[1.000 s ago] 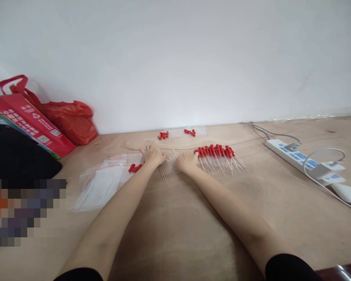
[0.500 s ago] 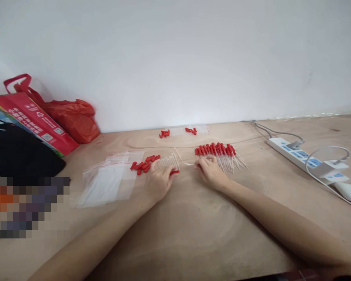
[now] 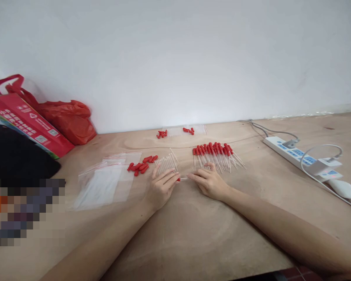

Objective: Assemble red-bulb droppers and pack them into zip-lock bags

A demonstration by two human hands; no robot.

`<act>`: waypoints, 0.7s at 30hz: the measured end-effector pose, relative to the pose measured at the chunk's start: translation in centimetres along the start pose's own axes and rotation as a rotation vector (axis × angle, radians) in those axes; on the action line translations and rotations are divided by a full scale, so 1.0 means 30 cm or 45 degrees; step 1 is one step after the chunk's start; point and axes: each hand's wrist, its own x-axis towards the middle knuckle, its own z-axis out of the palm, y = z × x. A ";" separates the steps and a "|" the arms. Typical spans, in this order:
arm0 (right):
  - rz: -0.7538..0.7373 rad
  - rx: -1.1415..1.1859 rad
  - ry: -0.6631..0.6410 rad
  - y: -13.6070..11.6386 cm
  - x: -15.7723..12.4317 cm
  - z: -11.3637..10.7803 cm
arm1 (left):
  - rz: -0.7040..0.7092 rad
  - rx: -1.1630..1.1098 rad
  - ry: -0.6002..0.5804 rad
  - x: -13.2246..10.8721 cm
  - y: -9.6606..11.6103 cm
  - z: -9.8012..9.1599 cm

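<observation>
My left hand point(image 3: 161, 186) pinches a small red rubber cap point(image 3: 178, 179) at its fingertips. My right hand point(image 3: 210, 182) pinches a thin clear tube point(image 3: 183, 179), and the two parts meet between the hands, just above the wooden table point(image 3: 193, 234). Behind my left hand lies a bunch of bare clear tubes point(image 3: 166, 163) and a scatter of loose red caps point(image 3: 142, 164). Behind my right hand sits a row of droppers with red caps fitted point(image 3: 215, 153).
Clear zip bags point(image 3: 105, 181) lie at the left. Two more bags with red caps point(image 3: 178, 131) rest by the wall. A white power strip point(image 3: 302, 158) with cables is at the right. A red box point(image 3: 29, 123), red plastic bag point(image 3: 68, 119) and black item point(image 3: 14, 156) stand far left.
Both hands drew back from the piles toward me. The left picked up a red cap, the right a clear tube, and they have come together between the hands.
</observation>
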 end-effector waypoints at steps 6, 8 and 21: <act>0.027 0.023 -0.041 -0.001 0.002 -0.008 | -0.054 -0.046 -0.085 0.002 0.009 -0.011; 0.021 0.036 -0.033 0.000 0.003 -0.008 | -0.072 -0.069 -0.104 0.005 0.013 -0.014; -0.060 0.041 -0.055 -0.004 0.024 -0.011 | -0.065 -0.117 -0.210 0.005 0.020 -0.014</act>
